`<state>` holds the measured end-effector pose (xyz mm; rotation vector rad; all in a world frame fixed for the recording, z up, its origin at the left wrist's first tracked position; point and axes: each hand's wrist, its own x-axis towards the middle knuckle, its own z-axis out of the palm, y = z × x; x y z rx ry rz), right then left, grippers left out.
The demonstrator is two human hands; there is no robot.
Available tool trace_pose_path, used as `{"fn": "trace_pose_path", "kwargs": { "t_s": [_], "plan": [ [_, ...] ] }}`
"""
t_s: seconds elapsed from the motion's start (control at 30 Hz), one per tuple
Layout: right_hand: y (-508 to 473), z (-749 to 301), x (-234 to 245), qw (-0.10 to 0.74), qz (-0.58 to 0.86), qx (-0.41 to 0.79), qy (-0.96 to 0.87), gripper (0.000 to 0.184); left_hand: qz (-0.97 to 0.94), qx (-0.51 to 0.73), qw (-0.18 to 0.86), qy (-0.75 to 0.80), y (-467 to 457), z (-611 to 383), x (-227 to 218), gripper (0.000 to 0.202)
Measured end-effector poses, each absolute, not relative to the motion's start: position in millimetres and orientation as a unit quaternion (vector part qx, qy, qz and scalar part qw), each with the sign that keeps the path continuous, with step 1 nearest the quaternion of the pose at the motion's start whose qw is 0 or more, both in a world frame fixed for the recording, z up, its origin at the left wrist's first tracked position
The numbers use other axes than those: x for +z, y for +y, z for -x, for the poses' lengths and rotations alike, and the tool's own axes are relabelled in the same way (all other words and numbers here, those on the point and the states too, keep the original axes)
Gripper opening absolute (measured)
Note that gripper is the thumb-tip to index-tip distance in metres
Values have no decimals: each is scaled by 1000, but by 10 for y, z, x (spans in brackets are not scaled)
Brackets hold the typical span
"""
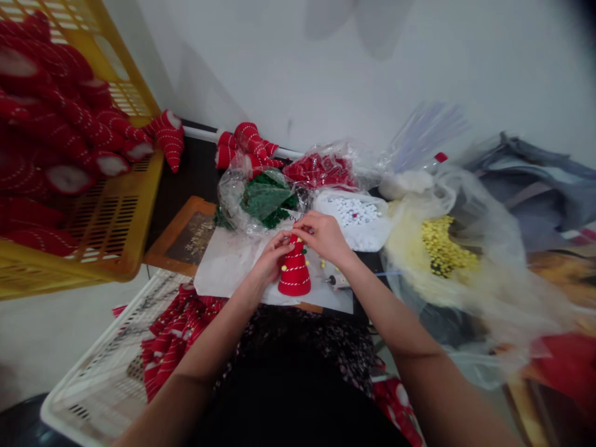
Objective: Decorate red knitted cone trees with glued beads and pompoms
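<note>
A red cone-shaped Christmas tree ornament [295, 279] stands upright on white paper. White twisted cord winds around it, and small yellow balls and a dark green piece dot its sides. My left hand [272, 257] closes on the cone's upper left side. At the tip, my right hand [325, 236] has its fingers pinched together; whatever is between them is too small to make out. Close to my right wrist lies a glue gun [339, 282], partly hidden by the forearm. A few loose yellow balls [323, 264] rest on the paper [223, 264].
Red cones fill a yellow crate [151, 211] at left; more lie in a white basket [88, 360] below. Behind my hands are a bag of green pieces [267, 195], a bag of red pieces [321, 171] and white balls [356, 211]. Yellow balls [447, 248] fill a bag at right.
</note>
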<state>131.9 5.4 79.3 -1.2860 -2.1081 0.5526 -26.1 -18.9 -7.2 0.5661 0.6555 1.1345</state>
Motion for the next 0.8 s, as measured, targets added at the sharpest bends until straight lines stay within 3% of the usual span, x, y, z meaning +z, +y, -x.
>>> {"fn": "trace_pose_path", "kwargs": {
  "t_s": [0.17, 0.27, 0.4, 0.47, 0.63, 0.8],
  "plan": [
    [82, -1448, 791, 370, 481, 200, -769, 22, -260, 510, 764, 297, -199, 275, -70, 39],
    [287, -1754, 760, 412, 551, 157, -708, 27, -255, 503, 768, 303, -199, 285, -74, 40],
    [679, -2338, 608, 259, 700, 146, -650, 27, -248, 505, 764, 315, -199, 284, -65, 42],
    [791, -2569, 511, 222, 717, 156, -642, 25, -248, 505, 766, 311, -201, 279, -58, 42],
    [785, -2758, 310, 166, 709, 174, -663, 1, -251, 505, 766, 308, -195, 282, -70, 42],
    [732, -2723, 224, 161, 694, 170, -680, 8, -251, 501, 764, 320, -175, 296, -102, 46]
  ]
}}
